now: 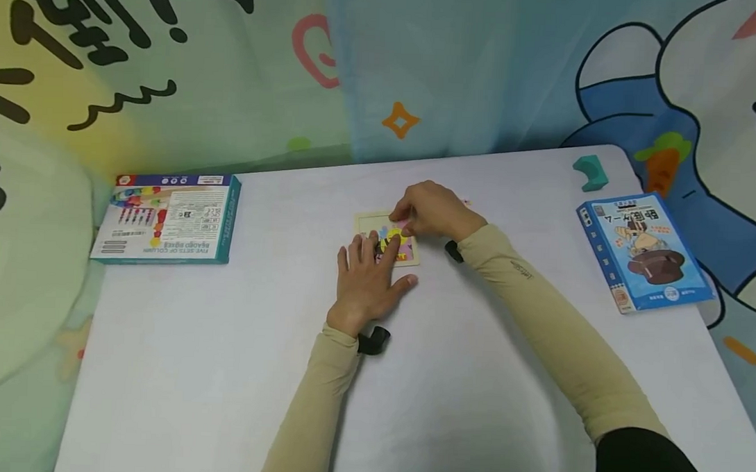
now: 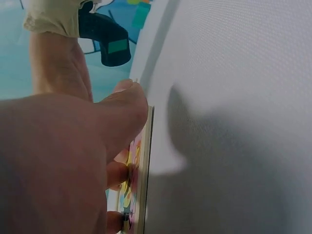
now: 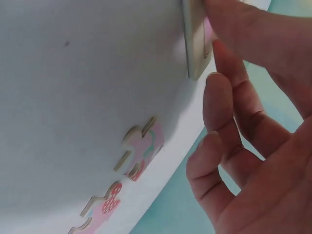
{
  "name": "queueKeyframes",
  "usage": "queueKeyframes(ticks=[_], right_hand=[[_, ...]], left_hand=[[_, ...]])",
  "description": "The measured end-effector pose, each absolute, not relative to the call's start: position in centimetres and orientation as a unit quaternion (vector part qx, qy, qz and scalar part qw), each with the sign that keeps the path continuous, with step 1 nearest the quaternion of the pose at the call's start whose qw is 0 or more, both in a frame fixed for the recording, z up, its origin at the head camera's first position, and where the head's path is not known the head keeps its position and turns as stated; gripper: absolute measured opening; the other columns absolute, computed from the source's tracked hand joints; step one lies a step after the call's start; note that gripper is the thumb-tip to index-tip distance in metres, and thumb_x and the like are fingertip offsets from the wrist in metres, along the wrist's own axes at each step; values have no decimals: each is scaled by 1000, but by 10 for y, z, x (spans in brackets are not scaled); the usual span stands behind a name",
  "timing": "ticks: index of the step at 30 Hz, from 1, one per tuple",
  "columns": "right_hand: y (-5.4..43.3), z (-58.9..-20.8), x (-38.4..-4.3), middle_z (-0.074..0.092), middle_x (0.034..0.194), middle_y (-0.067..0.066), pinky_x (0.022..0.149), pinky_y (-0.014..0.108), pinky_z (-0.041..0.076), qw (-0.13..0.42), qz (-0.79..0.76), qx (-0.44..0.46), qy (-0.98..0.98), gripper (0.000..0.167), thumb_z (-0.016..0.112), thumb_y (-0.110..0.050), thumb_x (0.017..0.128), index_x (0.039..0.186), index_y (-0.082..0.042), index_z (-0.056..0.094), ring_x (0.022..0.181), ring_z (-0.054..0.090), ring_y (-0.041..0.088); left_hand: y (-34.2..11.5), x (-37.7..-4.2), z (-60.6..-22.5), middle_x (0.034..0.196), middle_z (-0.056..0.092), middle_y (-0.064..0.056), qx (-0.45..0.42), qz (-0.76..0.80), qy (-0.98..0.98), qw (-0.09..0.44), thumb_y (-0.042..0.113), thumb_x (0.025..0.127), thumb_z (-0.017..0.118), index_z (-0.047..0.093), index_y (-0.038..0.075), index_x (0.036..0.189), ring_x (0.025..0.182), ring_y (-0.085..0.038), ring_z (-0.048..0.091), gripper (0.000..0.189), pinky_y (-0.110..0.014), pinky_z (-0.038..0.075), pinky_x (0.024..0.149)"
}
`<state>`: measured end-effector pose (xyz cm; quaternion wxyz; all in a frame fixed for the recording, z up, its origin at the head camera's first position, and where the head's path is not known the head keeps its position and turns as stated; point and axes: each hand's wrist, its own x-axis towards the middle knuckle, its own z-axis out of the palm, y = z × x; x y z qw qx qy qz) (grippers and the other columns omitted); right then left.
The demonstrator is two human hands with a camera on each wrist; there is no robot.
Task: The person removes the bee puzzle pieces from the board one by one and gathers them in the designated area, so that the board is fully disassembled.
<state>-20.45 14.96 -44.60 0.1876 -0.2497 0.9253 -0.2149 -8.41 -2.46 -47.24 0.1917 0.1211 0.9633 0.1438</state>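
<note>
A small jigsaw puzzle in a pale wooden frame (image 1: 408, 263) lies on the white table, showing a yellow and pink picture. Spread fingers of my left hand (image 1: 365, 281) rest on its near left part, the thumb off to the side on the right. My right hand (image 1: 438, 210) bends over the far right corner. Its thumb and index finger pinch a pink puzzle piece (image 3: 208, 30) at the frame's inner edge, seen in the right wrist view; the fingers partly hide it. Two loose pieces, a pink one (image 3: 144, 146) and a red-dotted one (image 3: 105, 207), lie beside the frame.
At the left of the table lies a boxed set (image 1: 166, 218) with a teal edge. A blue box (image 1: 649, 252) lies at the right, with a teal curved block (image 1: 591, 172) behind it. A printed curtain (image 1: 446, 72) hangs along the far edge.
</note>
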Motion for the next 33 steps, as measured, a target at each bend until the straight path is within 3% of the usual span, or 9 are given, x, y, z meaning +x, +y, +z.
queueKeyframes(ticks=[17,27,33], right_hand=[[149,-448,-201,66,113,11,104,47,48,187,-212,-276,919,33,86,-11,89,118,-13,71,113,57,30],[152,-452,-199,69,121,13,108,49,47,182,-237,-282,912,35,82,-5,91,121,-13,65,120,58,32],[157,-455,-195,70,110,11,99,49,50,168,-256,-288,907,40,80,-7,94,130,-14,64,106,62,29]], left_hand=[[-27,-83,-475,175,20,-19,120,154,963,184,64,102,56,29,29,169,162,-44,12,81,-66,9,129],[-26,-85,-476,176,19,-18,121,148,963,188,65,102,55,25,29,170,163,-43,10,82,-65,8,130],[-24,-85,-476,176,18,-17,118,145,964,190,65,103,54,24,31,170,163,-43,10,81,-66,9,129]])
